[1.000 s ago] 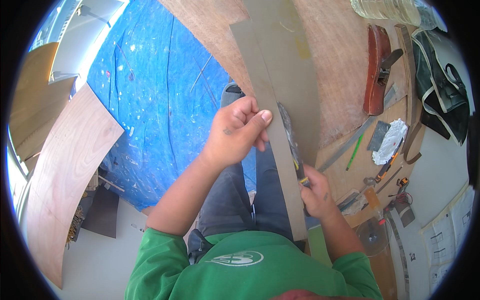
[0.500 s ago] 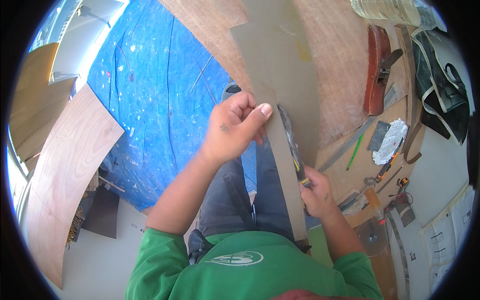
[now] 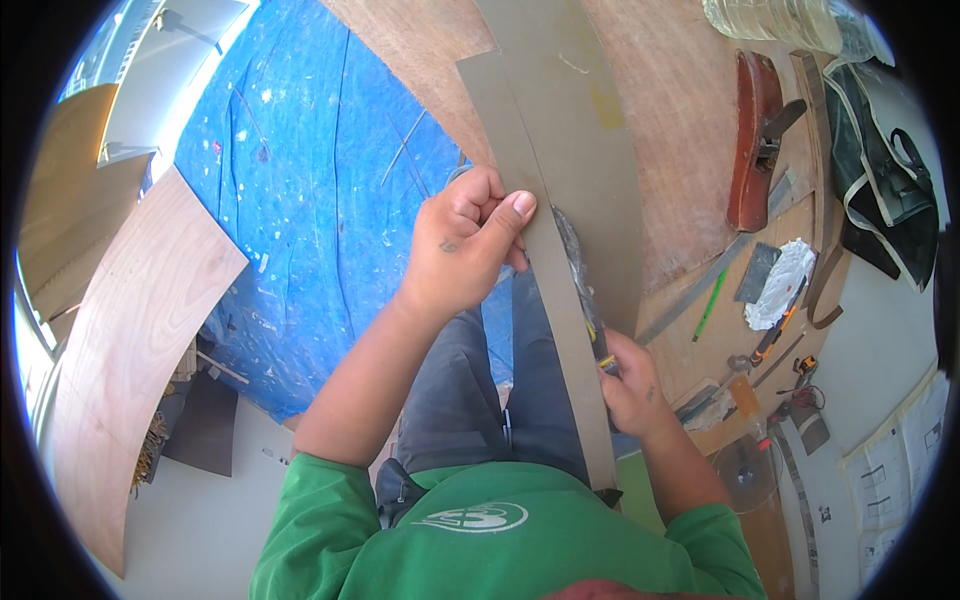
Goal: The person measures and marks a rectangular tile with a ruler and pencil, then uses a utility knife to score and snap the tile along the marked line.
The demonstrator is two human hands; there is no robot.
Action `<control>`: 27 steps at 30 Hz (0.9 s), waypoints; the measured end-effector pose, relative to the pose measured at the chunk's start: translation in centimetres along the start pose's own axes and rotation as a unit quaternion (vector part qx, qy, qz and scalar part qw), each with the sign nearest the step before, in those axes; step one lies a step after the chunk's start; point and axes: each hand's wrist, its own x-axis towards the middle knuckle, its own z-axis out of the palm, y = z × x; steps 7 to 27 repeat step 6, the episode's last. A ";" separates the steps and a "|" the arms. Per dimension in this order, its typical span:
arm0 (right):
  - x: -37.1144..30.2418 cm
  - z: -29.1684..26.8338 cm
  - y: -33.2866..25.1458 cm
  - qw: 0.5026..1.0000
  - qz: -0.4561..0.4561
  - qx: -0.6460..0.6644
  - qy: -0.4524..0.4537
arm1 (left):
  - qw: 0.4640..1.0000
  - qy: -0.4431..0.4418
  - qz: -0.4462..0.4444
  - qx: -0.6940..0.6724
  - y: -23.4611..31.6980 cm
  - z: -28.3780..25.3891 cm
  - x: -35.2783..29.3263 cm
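Observation:
A long grey-brown laminate sheet [image 3: 590, 150] runs away from my body, with a narrow strip [image 3: 565, 300] parted along its left side. My left hand [image 3: 465, 235] is closed on the strip's left edge, thumb on top and fingers curled at the edge. In my right hand [image 3: 630, 385] are dark-bladed hand shears [image 3: 582, 270] with black and yellow near the grip. The blades lie along the right side of the strip, their tips by the upper end of the split. The fingers of my right hand are partly hidden under the handles.
The sheet lies over a plywood work surface [image 3: 680, 180]. To the right are a red-brown hand plane [image 3: 755, 140], a green pencil-like stick [image 3: 710, 305], a white-smeared piece [image 3: 782, 285] and a dark bag [image 3: 885, 170]. Blue tarp [image 3: 300, 200] covers the floor; a curved plywood panel [image 3: 140, 350] stands left.
My left hand has shifted slightly up and left with the strip. The sheet's notched corner has moved a little left. My right hand stays in nearly the same place on the shears.

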 end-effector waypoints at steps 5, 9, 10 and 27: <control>-0.2 -0.2 0.6 0.999 -0.007 -0.042 -0.002 | 1.000 -0.004 -0.008 0.008 0.3 0.1 -0.2; -0.3 -0.2 0.7 1.000 0.027 -0.015 0.001 | 1.000 -0.003 -0.008 0.008 0.4 0.1 -0.2; -0.3 -0.2 0.7 1.000 0.027 -0.015 0.001 | 1.000 -0.003 -0.008 0.008 0.4 0.1 -0.2; -0.3 -0.2 0.7 1.000 0.027 -0.015 0.001 | 1.000 -0.003 -0.008 0.008 0.4 0.1 -0.2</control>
